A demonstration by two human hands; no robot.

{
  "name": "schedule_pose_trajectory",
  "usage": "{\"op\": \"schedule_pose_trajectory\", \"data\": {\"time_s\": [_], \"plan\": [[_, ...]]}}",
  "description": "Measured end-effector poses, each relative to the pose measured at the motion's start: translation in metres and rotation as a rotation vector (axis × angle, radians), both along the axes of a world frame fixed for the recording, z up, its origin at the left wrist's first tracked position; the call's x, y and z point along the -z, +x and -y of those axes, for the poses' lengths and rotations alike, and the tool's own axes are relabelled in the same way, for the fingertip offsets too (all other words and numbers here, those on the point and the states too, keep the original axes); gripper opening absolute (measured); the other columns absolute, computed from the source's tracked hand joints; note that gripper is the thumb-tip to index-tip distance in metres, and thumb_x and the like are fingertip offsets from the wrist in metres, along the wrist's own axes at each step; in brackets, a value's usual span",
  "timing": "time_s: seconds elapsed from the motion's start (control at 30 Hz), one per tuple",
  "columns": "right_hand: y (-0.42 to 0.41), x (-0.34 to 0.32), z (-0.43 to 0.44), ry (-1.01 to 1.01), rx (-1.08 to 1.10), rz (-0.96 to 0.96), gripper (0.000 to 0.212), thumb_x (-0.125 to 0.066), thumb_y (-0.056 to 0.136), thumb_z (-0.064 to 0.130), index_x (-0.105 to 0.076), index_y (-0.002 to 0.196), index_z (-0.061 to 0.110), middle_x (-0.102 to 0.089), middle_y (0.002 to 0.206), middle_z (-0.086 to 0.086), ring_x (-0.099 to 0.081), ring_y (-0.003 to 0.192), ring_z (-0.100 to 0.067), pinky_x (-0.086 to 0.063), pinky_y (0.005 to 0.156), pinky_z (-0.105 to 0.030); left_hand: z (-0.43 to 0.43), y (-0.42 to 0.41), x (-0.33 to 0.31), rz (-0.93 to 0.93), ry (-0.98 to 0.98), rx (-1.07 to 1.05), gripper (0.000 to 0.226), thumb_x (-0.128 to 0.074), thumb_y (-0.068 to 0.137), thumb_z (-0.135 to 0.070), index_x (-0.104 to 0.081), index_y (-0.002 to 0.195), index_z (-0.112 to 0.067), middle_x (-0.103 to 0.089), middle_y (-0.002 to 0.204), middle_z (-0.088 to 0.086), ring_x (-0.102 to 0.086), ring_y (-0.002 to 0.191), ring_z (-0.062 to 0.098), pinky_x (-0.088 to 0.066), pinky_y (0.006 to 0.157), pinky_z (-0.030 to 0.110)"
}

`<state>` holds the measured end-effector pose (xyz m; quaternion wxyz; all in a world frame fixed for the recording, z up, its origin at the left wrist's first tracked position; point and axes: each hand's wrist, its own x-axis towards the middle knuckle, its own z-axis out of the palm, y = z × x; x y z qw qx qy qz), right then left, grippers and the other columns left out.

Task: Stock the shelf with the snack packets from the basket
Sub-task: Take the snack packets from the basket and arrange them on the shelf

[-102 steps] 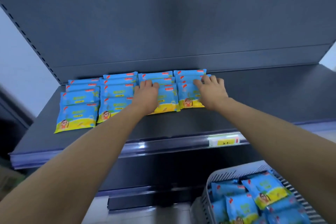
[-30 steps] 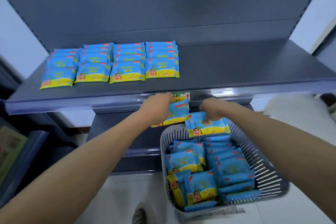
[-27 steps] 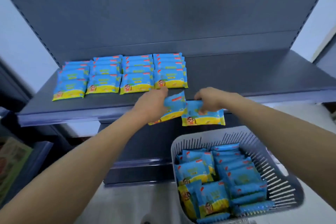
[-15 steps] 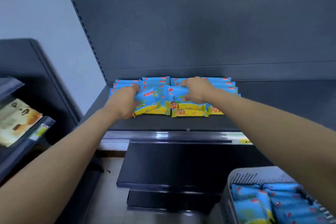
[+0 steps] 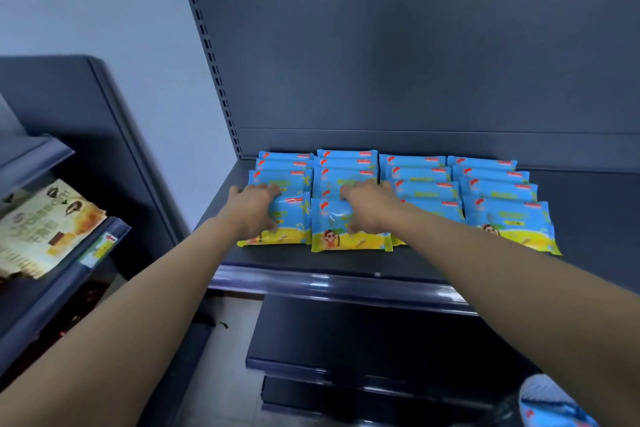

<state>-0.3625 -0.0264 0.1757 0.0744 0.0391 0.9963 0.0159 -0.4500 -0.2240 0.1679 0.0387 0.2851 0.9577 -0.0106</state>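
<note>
Blue-and-yellow snack packets lie in overlapping rows on the dark grey shelf (image 5: 398,262). My left hand (image 5: 254,208) rests on the front packet of the leftmost row (image 5: 291,230), fingers curled over its top edge. My right hand (image 5: 367,203) grips the front packet of the second row (image 5: 349,236) the same way. Both packets lie flat on the shelf at the front of their rows. Two more rows (image 5: 509,215) sit to the right. A corner of the basket with packets (image 5: 554,407) shows at the bottom right.
A dark back panel (image 5: 415,62) rises behind the rows. Lower shelves (image 5: 363,340) jut out below. At the left stands another rack with a beige packet (image 5: 41,229) and a price label (image 5: 100,246). The shelf's right half is bare.
Both hands lifted a packet each from the basket up to the shelf and now press them down at the front of the two left rows. The view has swung left; the basket has dropped mostly out of view.
</note>
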Motion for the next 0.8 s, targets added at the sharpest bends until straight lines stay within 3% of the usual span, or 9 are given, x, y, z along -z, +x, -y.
{"op": "schedule_pose_trajectory", "data": {"time_s": [0.13, 0.43, 0.67, 0.8], "plan": [[-0.010, 0.006, 0.000, 0.047, 0.016, -0.098, 0.050, -0.063, 0.086, 0.028, -0.043, 0.129, 0.011, -0.048, 0.128, -0.012, -0.042, 0.123, -0.031, -0.033, 0.100, -0.045, -0.006, -0.015, 0.004, -0.138, -0.067, 0.006, 0.056, -0.063, 0.085, -0.029, -0.040, 0.134, -0.016, -0.047, 0.129, 0.007, -0.042, 0.124, 0.026, -0.027, 0.104, 0.038], [0.008, 0.001, -0.013, 0.026, -0.016, -0.272, 0.040, -0.052, 0.093, 0.025, -0.045, 0.130, 0.012, -0.049, 0.131, -0.009, -0.042, 0.124, -0.029, -0.032, 0.101, -0.041, -0.019, 0.012, 0.006, -0.235, 0.018, -0.045, 0.055, -0.059, 0.087, -0.022, -0.037, 0.136, -0.008, -0.042, 0.133, 0.013, -0.040, 0.123, 0.032, -0.030, 0.104, 0.040], [0.106, -0.017, -0.071, -0.004, 0.021, -0.451, 0.036, -0.051, 0.093, 0.024, -0.051, 0.128, 0.012, -0.052, 0.130, -0.010, -0.045, 0.124, -0.029, -0.031, 0.101, -0.040, -0.104, 0.115, -0.013, -0.137, 0.390, 0.222, 0.047, -0.061, 0.088, -0.018, -0.047, 0.132, -0.011, -0.046, 0.132, 0.011, -0.040, 0.124, 0.032, -0.028, 0.100, 0.038], [0.204, -0.002, -0.131, 0.003, 0.083, -0.500, 0.028, -0.060, 0.085, 0.015, -0.063, 0.112, 0.007, -0.063, 0.110, -0.016, -0.058, 0.105, -0.036, -0.042, 0.086, -0.043, -0.168, 0.193, -0.011, -0.071, 0.469, 0.424, 0.043, -0.064, 0.084, -0.020, -0.054, 0.125, -0.009, -0.051, 0.125, 0.013, -0.045, 0.120, 0.033, -0.034, 0.098, 0.041]]}}
